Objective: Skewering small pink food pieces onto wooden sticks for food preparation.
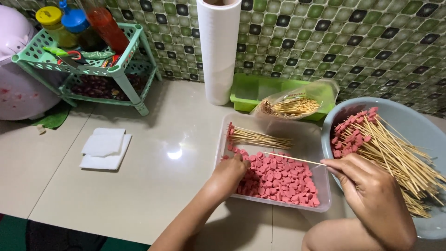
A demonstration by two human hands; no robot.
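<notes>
Two bare hands work over a clear plastic tray (320,183) that sits on the pale tiled floor (153,186), close to its near edge. The right hand (371,195) pinches one thin wooden skewer (292,159) between thumb and fingers at its near end; the stick slants out over the tray toward the left hand. The left hand (230,173) is curled down into the pink sausage slices (278,179), fingertips closed on a piece at the left edge of the pile, though the piece itself is hidden under the fingers. Those slices fill the near half of the tray; along its far edge lies a small bundle of loaded skewers (258,138), their pink ends toward the tray's left side.

Just right of the tray stands a grey-blue bowl (409,121), heaped with many more skewers (395,153) whose pink tips point to its far left rim. Behind the tray, against the green tiled wall (325,37), a green tub (251,90) holds a plastic bag of bare sticks (292,106). A tall white paper roll (218,51) stands at the tub's left. Farther left, a folded white cloth (104,148) lies on the floor, and a green rack (111,69) with bottles fills the far left corner.
</notes>
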